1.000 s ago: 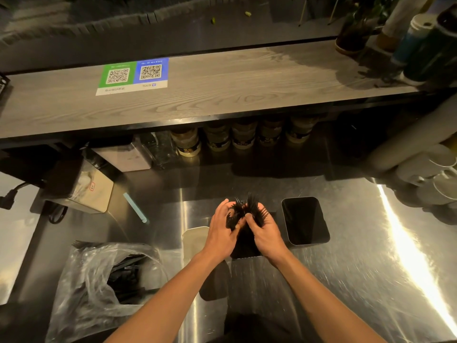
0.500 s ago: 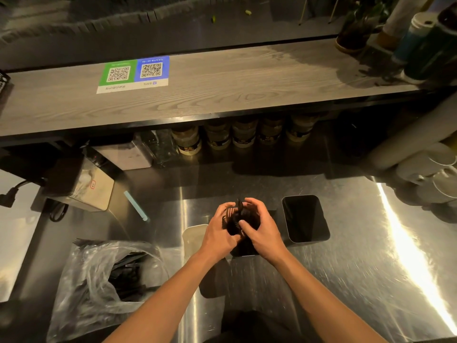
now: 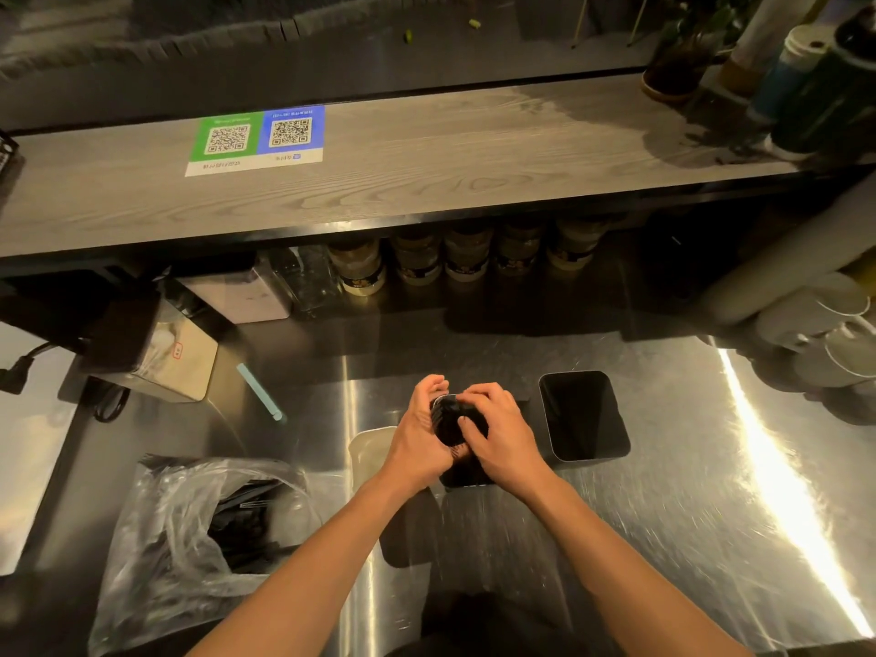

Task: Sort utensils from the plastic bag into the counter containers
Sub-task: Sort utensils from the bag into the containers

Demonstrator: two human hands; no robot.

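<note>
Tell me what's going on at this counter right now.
A person is pressing a bundle of black plastic utensils into the middle dark container on the steel counter, with the left hand and right hand cupped around it. A second dark rectangular container stands to the right, apparently empty. The clear plastic bag at lower left holds more black utensils.

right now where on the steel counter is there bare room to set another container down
Widest bare steel lies right of the empty black container, running to the near edge, and in the strip between the plastic bag and the jars. It is crowded where both hands press the bundle of black utensils beside the white container, and by the cups at far right.
</note>
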